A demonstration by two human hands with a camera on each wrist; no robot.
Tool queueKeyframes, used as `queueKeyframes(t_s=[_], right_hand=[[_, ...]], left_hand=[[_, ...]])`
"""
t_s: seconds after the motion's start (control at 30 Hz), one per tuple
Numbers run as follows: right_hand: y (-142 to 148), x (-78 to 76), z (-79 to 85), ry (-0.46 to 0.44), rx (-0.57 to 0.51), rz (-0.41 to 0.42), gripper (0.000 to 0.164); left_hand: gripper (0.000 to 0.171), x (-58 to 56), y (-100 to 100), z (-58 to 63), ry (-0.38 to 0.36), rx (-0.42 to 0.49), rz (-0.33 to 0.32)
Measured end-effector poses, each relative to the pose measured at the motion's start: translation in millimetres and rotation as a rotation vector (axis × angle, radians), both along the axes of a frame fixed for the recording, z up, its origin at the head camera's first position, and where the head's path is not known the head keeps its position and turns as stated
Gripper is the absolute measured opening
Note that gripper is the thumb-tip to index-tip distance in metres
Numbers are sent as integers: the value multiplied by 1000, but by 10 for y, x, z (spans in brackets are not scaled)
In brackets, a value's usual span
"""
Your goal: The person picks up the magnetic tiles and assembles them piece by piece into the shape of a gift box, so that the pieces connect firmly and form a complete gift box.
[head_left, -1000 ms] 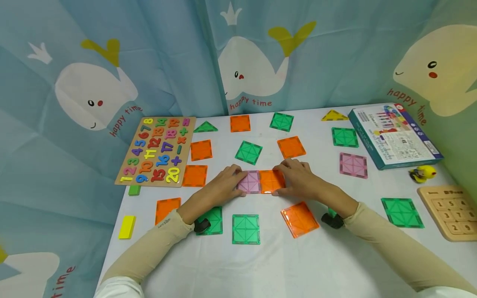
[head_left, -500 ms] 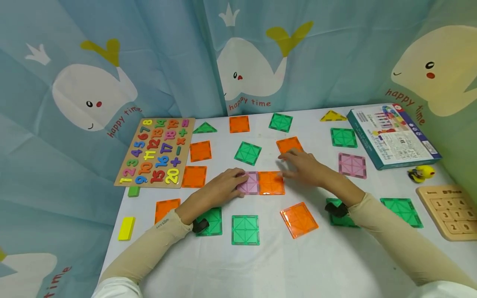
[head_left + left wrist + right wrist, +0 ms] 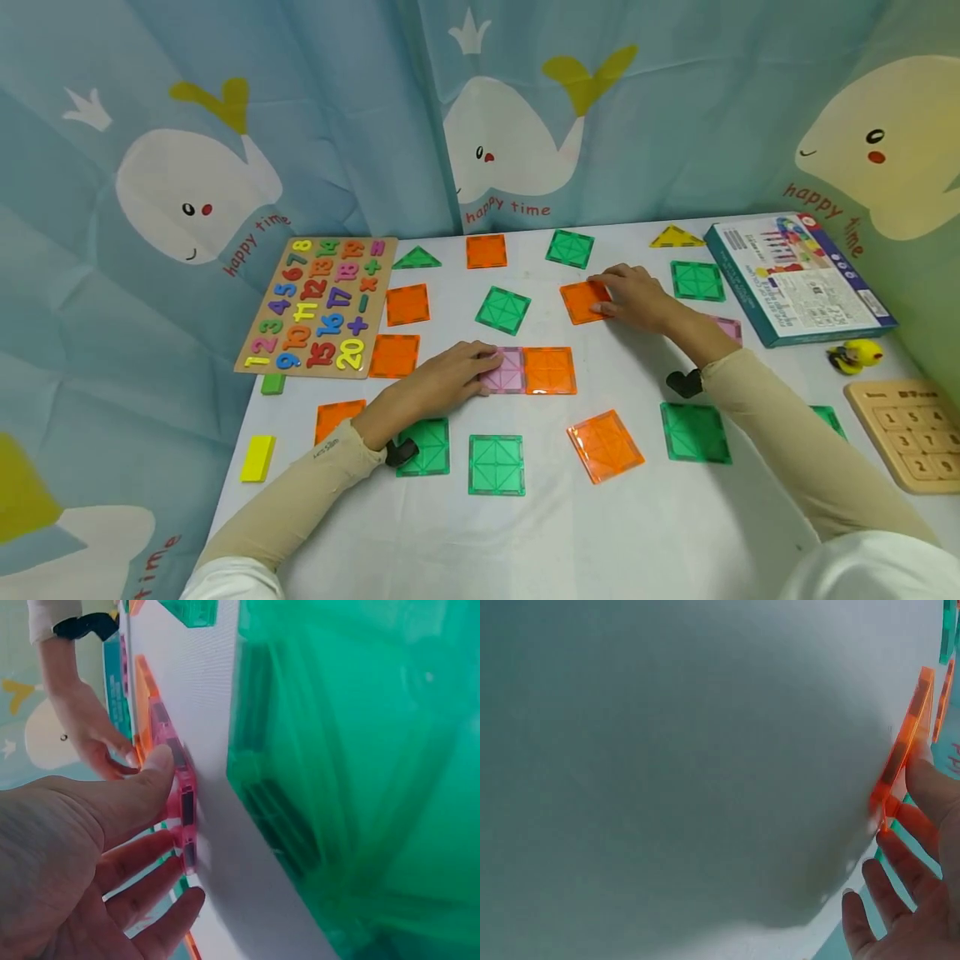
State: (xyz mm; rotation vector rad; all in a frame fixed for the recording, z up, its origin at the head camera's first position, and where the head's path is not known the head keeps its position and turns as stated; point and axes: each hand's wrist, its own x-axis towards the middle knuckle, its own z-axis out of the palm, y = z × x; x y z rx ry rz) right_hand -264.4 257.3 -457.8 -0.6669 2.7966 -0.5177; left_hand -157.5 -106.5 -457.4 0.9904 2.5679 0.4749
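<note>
With thumb and fingers, my left hand (image 3: 451,372) holds the left side of a pink square magnetic tile (image 3: 510,371). An orange tile (image 3: 551,370) lies flush against that tile's right edge, flat on the white table. In the left wrist view the thumb sits on the near edge of the pink tile (image 3: 187,806) and the fingers at its far side. Farther back, my right hand (image 3: 637,298) pinches another orange tile (image 3: 581,302) by its right side. The right wrist view shows this orange tile (image 3: 906,742) between thumb and index finger, the other fingers spread.
Green tiles (image 3: 497,465) and orange tiles (image 3: 606,446) lie around the hands. A wooden number board (image 3: 330,250) is at left. A boxed set (image 3: 813,283), a yellow duck toy (image 3: 855,356) and a wooden number tray (image 3: 911,433) stand at right. A whale-print curtain (image 3: 360,167) hangs behind.
My right hand has let go of the orange tile beside the pink one, moved back and right, and taken hold of another orange tile. My left hand stays on the pink tile.
</note>
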Motion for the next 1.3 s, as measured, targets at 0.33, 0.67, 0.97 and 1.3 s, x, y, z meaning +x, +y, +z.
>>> queueKeyframes(t_s=[0.33, 0.67, 0.97, 1.3], right_hand=[[-352, 205, -20, -26, 4, -27, 52], [-592, 372, -26, -23, -13, -9, 53], [-643, 377, -50, -18, -13, -12, 54], [-706, 468, -68, 18, 45, -45, 60]], left_hand=[[59, -10, 15, -12, 6, -13, -7], [60, -13, 24, 3, 10, -25, -9], [60, -17, 15, -11, 10, -35, -3], [60, -22, 23, -21, 4, -36, -8]])
